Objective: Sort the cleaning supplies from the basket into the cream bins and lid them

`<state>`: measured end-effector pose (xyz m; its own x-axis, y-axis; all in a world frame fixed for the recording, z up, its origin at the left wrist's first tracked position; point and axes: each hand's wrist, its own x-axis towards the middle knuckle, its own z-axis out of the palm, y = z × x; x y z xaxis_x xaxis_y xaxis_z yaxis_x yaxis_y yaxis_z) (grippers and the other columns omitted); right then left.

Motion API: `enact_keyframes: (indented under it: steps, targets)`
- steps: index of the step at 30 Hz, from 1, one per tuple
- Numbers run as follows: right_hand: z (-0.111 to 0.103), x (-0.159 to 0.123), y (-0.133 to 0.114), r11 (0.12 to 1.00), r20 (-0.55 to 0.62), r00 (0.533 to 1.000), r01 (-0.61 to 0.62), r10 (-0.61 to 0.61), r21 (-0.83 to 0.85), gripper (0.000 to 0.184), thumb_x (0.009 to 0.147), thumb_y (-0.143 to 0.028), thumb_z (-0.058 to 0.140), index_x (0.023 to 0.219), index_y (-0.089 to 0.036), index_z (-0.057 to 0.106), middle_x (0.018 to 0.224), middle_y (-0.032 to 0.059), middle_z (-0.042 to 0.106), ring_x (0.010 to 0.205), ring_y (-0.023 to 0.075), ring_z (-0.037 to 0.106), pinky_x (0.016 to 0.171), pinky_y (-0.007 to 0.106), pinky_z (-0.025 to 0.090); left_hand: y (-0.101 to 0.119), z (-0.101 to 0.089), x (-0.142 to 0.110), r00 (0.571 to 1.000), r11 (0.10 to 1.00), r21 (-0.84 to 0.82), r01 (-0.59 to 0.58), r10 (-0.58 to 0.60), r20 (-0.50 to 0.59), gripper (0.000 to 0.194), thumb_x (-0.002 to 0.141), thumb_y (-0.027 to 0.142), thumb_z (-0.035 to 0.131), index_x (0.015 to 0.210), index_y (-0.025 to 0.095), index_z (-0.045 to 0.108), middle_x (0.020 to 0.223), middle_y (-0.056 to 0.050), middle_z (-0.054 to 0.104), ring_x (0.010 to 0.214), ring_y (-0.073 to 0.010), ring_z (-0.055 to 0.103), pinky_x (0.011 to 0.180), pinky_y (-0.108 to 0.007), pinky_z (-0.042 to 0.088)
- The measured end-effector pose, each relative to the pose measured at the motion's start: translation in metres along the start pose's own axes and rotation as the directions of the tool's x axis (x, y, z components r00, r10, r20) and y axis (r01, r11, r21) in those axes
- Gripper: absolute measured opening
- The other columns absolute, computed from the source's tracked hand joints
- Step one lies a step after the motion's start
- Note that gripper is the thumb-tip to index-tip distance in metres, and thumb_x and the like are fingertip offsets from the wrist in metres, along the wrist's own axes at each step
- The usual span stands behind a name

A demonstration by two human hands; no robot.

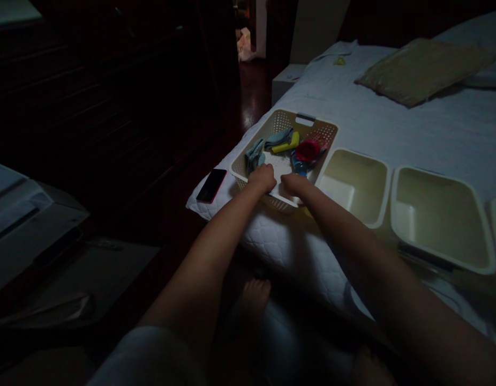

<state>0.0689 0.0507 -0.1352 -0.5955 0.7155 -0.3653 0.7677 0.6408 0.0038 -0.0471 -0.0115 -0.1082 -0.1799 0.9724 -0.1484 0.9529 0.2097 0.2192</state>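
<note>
Both my hands reach into the near side of a beige perforated plastic basket (284, 120) standing on the bed. My left hand (262, 178) and my right hand (295, 185) are curled on a white cloth (280, 170), with their fingertips hidden. Beside the cloth lie a teal folded cloth (255, 155) and a blue-grey cloth (278, 139). Further in are a yellow sponge (287, 143), a red cup-shaped item (308, 150) and a blue bottle (299, 165).
A phone in a red case (211, 185) lies left of the basket on a white quilted mattress pad (296, 257). Large cream plastic bins (354, 186) (441, 220) stand to the right. An olive pillow (422, 72) lies beyond. Dark furniture fills the left.
</note>
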Motion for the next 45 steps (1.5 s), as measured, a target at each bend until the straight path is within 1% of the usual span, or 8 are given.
enact_keyframes:
  steps: [7, 14, 22, 26, 31, 37, 40, 45]
  targets:
    - [-0.014, -0.010, 0.006, 0.973, -0.265, 0.959, -0.038, 0.099, 0.226, 0.043, 0.086, -0.014, 0.037, 0.123, -0.009, 0.058, 0.121, 0.0173, 0.064, 0.112, 0.0231, 0.061, 0.088, 0.028, 0.046, -0.001, -0.001, -0.003, 1.000, 1.000, -0.014, 0.000, -0.001, -0.011, 0.039, 0.082, 0.014, 0.046, 0.120, 0.014, 0.056, 0.123, -0.017, 0.061, 0.116, -0.0262, 0.058, 0.093, -0.034, 0.048]
    - [-0.014, -0.028, 0.016, 0.862, -0.414, 0.904, 0.124, 0.107, 0.492, 0.034, 0.081, -0.016, 0.047, 0.109, -0.009, 0.065, 0.109, 0.0138, 0.069, 0.097, 0.0226, 0.064, 0.083, 0.029, 0.047, -0.002, -0.004, -0.008, 0.997, 0.996, -0.088, 0.000, -0.007, -0.081, 0.043, 0.079, 0.015, 0.047, 0.123, 0.016, 0.051, 0.116, -0.014, 0.066, 0.107, -0.0254, 0.063, 0.088, -0.034, 0.049]
    - [-0.034, -0.061, 0.031, 0.737, -0.636, 0.758, 0.345, 0.147, 0.581, 0.025, 0.082, -0.023, 0.047, 0.097, -0.012, 0.065, 0.095, 0.0092, 0.069, 0.086, 0.0223, 0.062, 0.079, 0.035, 0.049, -0.011, -0.001, 0.000, 0.985, 0.937, -0.344, -0.063, 0.003, -0.173, 0.034, 0.081, 0.023, 0.049, 0.114, 0.019, 0.059, 0.117, -0.009, 0.067, 0.108, -0.0221, 0.062, 0.092, -0.033, 0.047]
    - [-0.071, -0.079, 0.044, 0.738, -0.730, 0.670, 0.423, 0.136, 0.526, 0.025, 0.087, -0.026, 0.045, 0.102, -0.015, 0.062, 0.099, 0.0077, 0.067, 0.093, 0.0214, 0.060, 0.083, 0.038, 0.049, -0.010, -0.002, 0.006, 0.971, 0.800, -0.578, -0.161, 0.022, -0.239, 0.034, 0.077, 0.018, 0.050, 0.109, 0.014, 0.061, 0.112, -0.010, 0.068, 0.105, -0.0183, 0.062, 0.094, -0.031, 0.046]
    - [-0.100, -0.098, 0.049, 0.764, -0.733, 0.661, 0.386, 0.161, 0.516, 0.029, 0.092, -0.031, 0.042, 0.112, -0.016, 0.058, 0.102, 0.0075, 0.064, 0.099, 0.0210, 0.058, 0.085, 0.040, 0.049, 0.010, -0.025, -0.005, 0.979, 0.561, -0.805, -0.193, 0.055, -0.197, 0.038, 0.076, 0.014, 0.040, 0.108, 0.016, 0.061, 0.110, -0.004, 0.068, 0.105, -0.0160, 0.061, 0.094, -0.032, 0.047]
    - [-0.087, -0.111, 0.057, 0.711, -0.703, 0.689, 0.403, 0.179, 0.576, 0.026, 0.092, -0.029, 0.043, 0.107, -0.015, 0.059, 0.101, 0.0068, 0.063, 0.096, 0.0202, 0.058, 0.081, 0.038, 0.050, 0.042, -0.048, -0.029, 0.998, 0.326, -0.945, -0.039, 0.061, -0.021, 0.030, 0.080, 0.017, 0.039, 0.099, 0.016, 0.062, 0.097, -0.003, 0.069, 0.099, -0.0153, 0.062, 0.089, -0.031, 0.049]
    - [-0.080, -0.117, 0.067, 0.650, -0.690, 0.689, 0.423, 0.223, 0.632, 0.021, 0.088, -0.026, 0.047, 0.101, -0.015, 0.060, 0.097, 0.0056, 0.064, 0.091, 0.0189, 0.059, 0.079, 0.037, 0.051, 0.055, -0.046, -0.034, 0.988, 0.212, -0.975, -0.072, 0.151, -0.040, 0.024, 0.076, 0.022, 0.054, 0.098, 0.015, 0.062, 0.095, -0.003, 0.069, 0.096, -0.0162, 0.063, 0.088, -0.031, 0.049]
    - [-0.075, -0.125, 0.084, 0.483, -0.674, 0.683, 0.506, 0.281, 0.714, 0.014, 0.083, -0.028, 0.057, 0.089, -0.016, 0.061, 0.085, 0.0035, 0.063, 0.081, 0.0168, 0.059, 0.073, 0.033, 0.051, 0.069, -0.034, -0.035, 0.962, 0.058, -0.991, -0.119, 0.254, -0.100, 0.040, 0.064, 0.038, 0.075, 0.095, 0.014, 0.065, 0.092, -0.004, 0.070, 0.087, -0.0172, 0.064, 0.083, -0.030, 0.047]
